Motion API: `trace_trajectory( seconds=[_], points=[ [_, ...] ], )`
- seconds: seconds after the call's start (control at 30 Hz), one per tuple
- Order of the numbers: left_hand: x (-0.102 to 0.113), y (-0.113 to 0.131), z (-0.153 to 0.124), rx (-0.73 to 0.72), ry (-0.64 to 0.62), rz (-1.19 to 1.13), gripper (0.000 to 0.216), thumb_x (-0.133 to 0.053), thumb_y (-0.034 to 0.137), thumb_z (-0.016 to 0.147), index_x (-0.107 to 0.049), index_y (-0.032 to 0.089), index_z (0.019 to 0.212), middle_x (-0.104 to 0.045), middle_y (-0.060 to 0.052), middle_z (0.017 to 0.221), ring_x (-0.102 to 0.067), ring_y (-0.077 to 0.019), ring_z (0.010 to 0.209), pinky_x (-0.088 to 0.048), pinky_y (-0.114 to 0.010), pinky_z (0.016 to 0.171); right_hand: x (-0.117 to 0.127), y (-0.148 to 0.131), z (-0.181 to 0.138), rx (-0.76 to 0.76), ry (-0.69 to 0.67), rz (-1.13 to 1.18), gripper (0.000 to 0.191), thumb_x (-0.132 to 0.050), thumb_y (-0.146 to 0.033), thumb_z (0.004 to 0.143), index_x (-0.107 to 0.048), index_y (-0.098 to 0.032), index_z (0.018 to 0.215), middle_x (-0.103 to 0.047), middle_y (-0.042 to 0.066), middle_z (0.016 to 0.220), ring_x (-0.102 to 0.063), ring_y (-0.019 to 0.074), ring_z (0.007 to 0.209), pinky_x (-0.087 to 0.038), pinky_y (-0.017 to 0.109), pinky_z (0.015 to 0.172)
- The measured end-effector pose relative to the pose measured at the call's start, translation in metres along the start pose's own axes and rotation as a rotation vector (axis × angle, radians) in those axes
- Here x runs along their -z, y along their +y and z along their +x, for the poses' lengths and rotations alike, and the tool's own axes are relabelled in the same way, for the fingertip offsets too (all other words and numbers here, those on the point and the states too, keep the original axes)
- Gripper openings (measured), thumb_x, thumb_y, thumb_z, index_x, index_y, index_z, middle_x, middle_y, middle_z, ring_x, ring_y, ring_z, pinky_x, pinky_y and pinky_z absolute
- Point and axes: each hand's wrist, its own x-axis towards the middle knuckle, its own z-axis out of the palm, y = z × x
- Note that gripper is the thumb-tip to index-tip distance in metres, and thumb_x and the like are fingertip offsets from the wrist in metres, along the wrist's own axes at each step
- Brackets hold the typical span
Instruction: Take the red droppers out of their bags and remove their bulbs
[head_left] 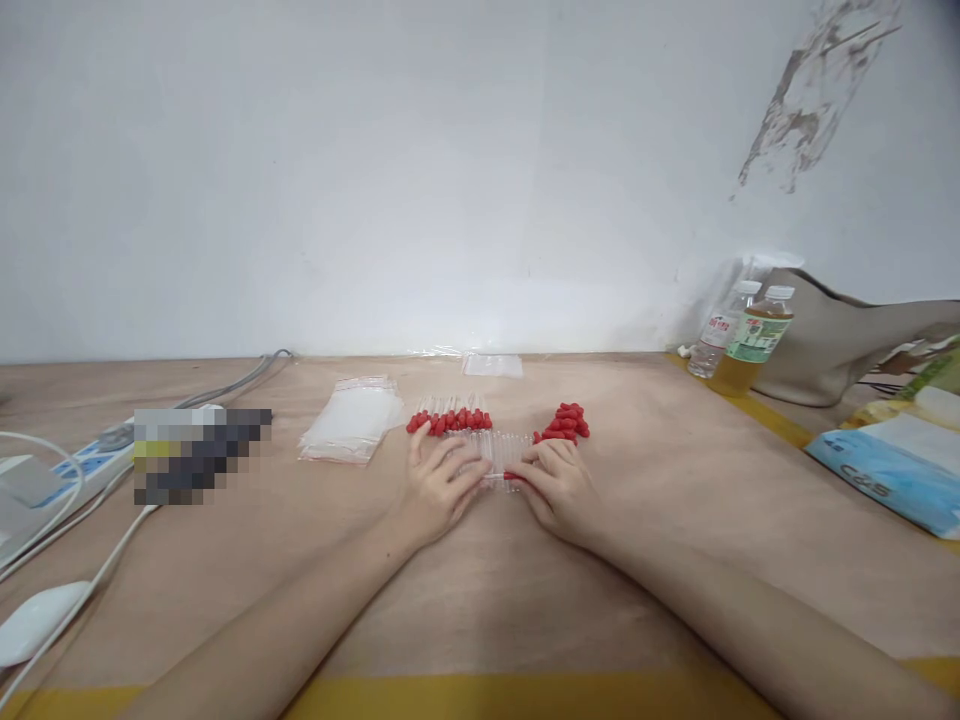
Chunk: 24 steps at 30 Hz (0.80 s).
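Note:
My left hand [442,485] is closed, its thumb and fingertips pinching one end of a thin clear tube. Facing it, my right hand [559,490] pinches a small red rubber cap [513,475] in line with that tube. Whether the cap sits over the tube's end or just touches it I cannot tell. Behind my fingertips lies a row of loose clear tubes [510,440]. Several red-capped tubes [450,418] lie side by side beyond my left hand. A heap of red rubber caps [568,420] is just past my right hand, which partly hides it.
A stack of clear plastic bags [351,420] lies left of the tubes, another bag [493,366] near the wall. Further left are a power strip [90,470] and white cables. Two bottles [752,340] and a blue tissue pack [885,475] stand at the right.

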Motion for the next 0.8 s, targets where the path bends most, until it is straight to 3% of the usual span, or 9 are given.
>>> trace_trajectory(
  seconds=[0.07,0.17,0.4,0.8],
  points=[
    [-0.002,0.003,0.000,-0.027,-0.030,-0.003,0.017,-0.049,0.025,0.083,-0.059,0.027,0.096,-0.064,0.002,0.076,-0.056,-0.0161,0.081,-0.017,-0.053,0.100,-0.005,-0.001,-0.002,0.010,0.011,0.027,0.017,-0.047,-0.020,0.082,-0.061,-0.022,0.091,-0.059,0.004,0.084,-0.048,0.0151,0.079,-0.033,0.032,0.075],
    [-0.004,0.006,0.001,-0.031,-0.062,0.025,0.015,-0.047,0.024,0.084,-0.060,0.024,0.089,-0.060,0.003,0.064,-0.054,-0.0131,0.068,-0.022,-0.049,0.098,-0.010,0.000,-0.002,0.039,0.000,0.030,0.016,-0.051,-0.028,0.081,-0.061,-0.023,0.093,-0.062,0.003,0.082,-0.049,0.0155,0.081,-0.029,0.036,0.082],
    [-0.003,0.010,0.003,-0.056,-0.115,0.048,0.017,-0.043,0.022,0.085,-0.059,0.021,0.079,-0.057,0.002,0.062,-0.051,-0.0129,0.067,-0.025,-0.045,0.096,-0.013,-0.003,-0.001,0.101,0.068,-0.023,0.009,-0.054,-0.026,0.080,-0.062,-0.023,0.080,-0.062,-0.003,0.064,-0.050,0.0126,0.073,-0.026,0.036,0.084],
    [0.001,0.007,0.003,-0.060,-0.151,0.008,0.023,-0.040,0.020,0.085,-0.055,0.018,0.068,-0.054,0.001,0.057,-0.049,-0.0130,0.063,-0.031,-0.041,0.088,-0.005,0.000,-0.005,0.140,0.058,-0.094,0.012,-0.050,-0.023,0.082,-0.061,-0.023,0.077,-0.057,-0.003,0.059,-0.049,0.0113,0.069,-0.024,0.037,0.087]
  ],
)
